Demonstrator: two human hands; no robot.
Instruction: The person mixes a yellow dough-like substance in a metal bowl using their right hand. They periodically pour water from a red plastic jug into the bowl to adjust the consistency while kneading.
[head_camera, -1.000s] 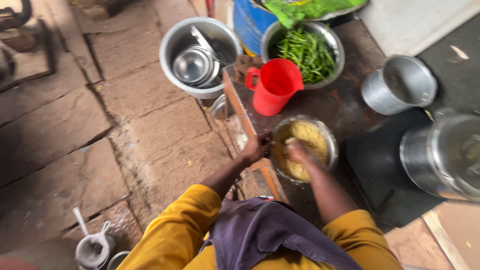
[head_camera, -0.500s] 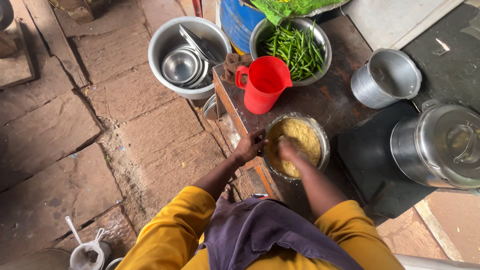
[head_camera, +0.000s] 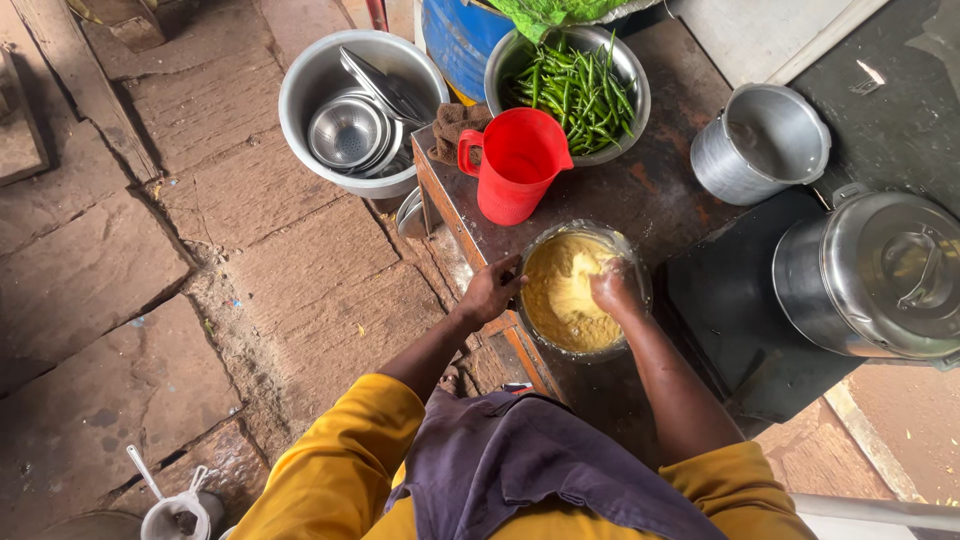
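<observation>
A steel bowl (head_camera: 537, 330) of yellow batter (head_camera: 563, 295) stands on a dark worn table (head_camera: 660, 195). My left hand (head_camera: 490, 290) grips the bowl's left rim. My right hand (head_camera: 613, 290) is sunk in the batter at the bowl's right side, fingers coated and curled into the mix. Just behind the bowl stands a red plastic jug (head_camera: 517, 165).
A steel bowl of green chillies (head_camera: 575, 85) sits at the table's back. A large basin of steel utensils (head_camera: 355, 115) rests on the stone floor at left. An open steel pot (head_camera: 760, 145) and a lidded steel container (head_camera: 880, 275) stand at right. A blue drum (head_camera: 455, 35) is behind.
The view has shifted and moved closer. My right hand has worked toward the bowl's right side in the batter, while my left hand has kept its hold on the rim.
</observation>
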